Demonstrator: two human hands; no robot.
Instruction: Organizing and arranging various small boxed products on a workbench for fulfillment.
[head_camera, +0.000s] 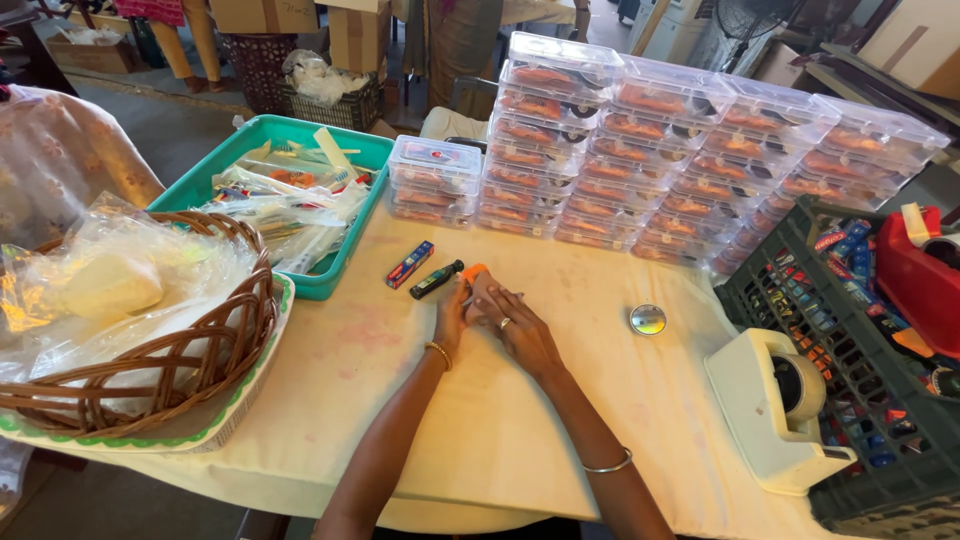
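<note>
My left hand (452, 312) and my right hand (515, 325) meet at the middle of the table, fingers closed together around a small orange item (473, 271) whose tip sticks out above them. Both hands rest on the cream tablecloth (520, 420). Just left of the fingertips lies a small black tube with a green band (436, 280), and beside that a small blue and red box (410, 264). A round shiny metal lid (648, 319) lies to the right of my right hand.
Stacks of clear plastic boxes (660, 160) with orange contents fill the back. A teal tray (290, 190) of packets and a wicker basket (150, 330) of plastic bags stand left. A white tape dispenser (780, 400) and a dark crate (860, 340) stand right.
</note>
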